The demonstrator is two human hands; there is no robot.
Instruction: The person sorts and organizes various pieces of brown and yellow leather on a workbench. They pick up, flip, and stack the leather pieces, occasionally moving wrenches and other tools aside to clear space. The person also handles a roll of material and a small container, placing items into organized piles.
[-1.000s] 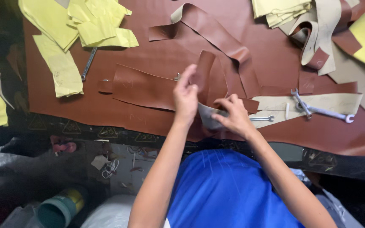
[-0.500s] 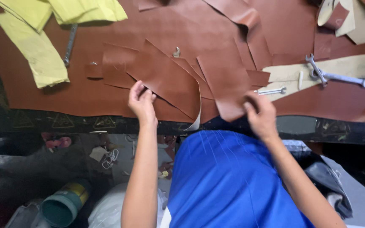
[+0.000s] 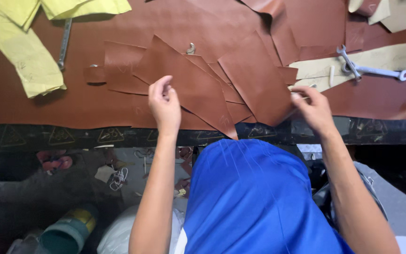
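Observation:
Several cut brown leather pieces lie overlapped on a large brown leather sheet [image 3: 71, 103] that covers the table. My left hand [image 3: 164, 102] is curled at the lower left edge of a long triangular leather piece [image 3: 189, 80], pinching it. My right hand [image 3: 313, 107] pinches the right edge of a broad leather piece [image 3: 254, 77] next to it; something small and pale shows at its fingertips, but what it is I cannot tell. Both pieces reach to the table's near edge, just above my blue shirt [image 3: 250, 197].
Two spanners [image 3: 372, 70] lie on beige paper patterns [image 3: 381, 55] at the right. Yellow paper patterns [image 3: 24, 61] and a metal tool [image 3: 64, 42] lie at the left. A small metal ring [image 3: 191, 48] sits behind the pieces. Below on the floor are a teal can [image 3: 69, 230] and pink sandals [image 3: 55, 160].
The hands have moved apart from the middle, one to each leather piece. The view has shifted closer and the pieces now lie spread flatter.

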